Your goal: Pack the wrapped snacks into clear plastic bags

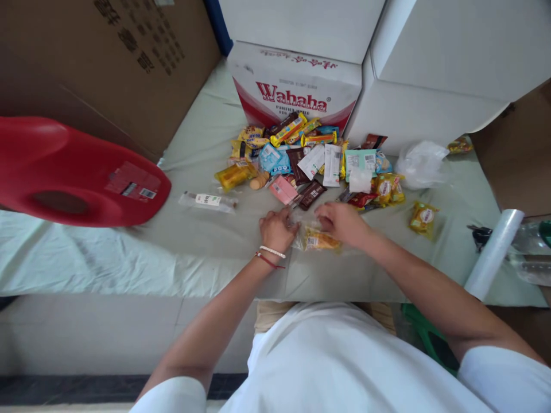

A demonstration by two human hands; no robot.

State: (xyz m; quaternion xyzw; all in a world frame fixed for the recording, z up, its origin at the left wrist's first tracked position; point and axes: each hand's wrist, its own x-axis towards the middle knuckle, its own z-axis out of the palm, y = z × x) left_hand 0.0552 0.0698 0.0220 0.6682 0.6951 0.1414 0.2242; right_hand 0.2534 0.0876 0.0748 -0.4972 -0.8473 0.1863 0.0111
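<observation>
A clear plastic bag (297,241) lies between my two hands on the cloth. A yellow snack packet (322,240) with a barcode label is in or under it; I cannot tell which. My left hand (278,230), with a white beaded bracelet and a red cord at the wrist, is closed on the bag's left edge. My right hand (344,223) has its fingers curled together at the bag's upper right, slightly blurred. Just beyond the hands are a dark brown packet (311,195) and a pink packet (283,189).
Mixed snack packets (282,162) are heaped against a Wahaha carton (297,86). A red plastic container (86,178) and a long clear-wrapped snack (208,202) are at left. To the right are a crumpled plastic bag (422,163), a yellow packet (423,219) and a film roll (495,255).
</observation>
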